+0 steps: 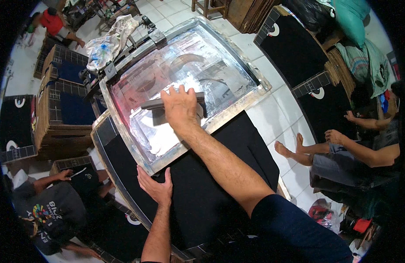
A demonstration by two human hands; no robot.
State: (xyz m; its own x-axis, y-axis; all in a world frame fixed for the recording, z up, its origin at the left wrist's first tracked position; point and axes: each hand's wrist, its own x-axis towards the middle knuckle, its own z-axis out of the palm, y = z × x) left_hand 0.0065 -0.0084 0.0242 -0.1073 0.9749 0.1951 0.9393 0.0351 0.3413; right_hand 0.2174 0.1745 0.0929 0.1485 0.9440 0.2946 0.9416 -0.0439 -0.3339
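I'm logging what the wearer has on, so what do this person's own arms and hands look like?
A dark navy short sleeve, with no print that shows, ends near the right elbow. Both forearms are uncovered. The left hand and right hand are ungloved, with no watch, bracelet or ring visible.

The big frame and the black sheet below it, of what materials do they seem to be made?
Frame: perhaps metal or painted wood, dull and stained; the smeared coating leaves this open. Black sheet: most likely cloth, matte, since it shows a soft crease and little shine.
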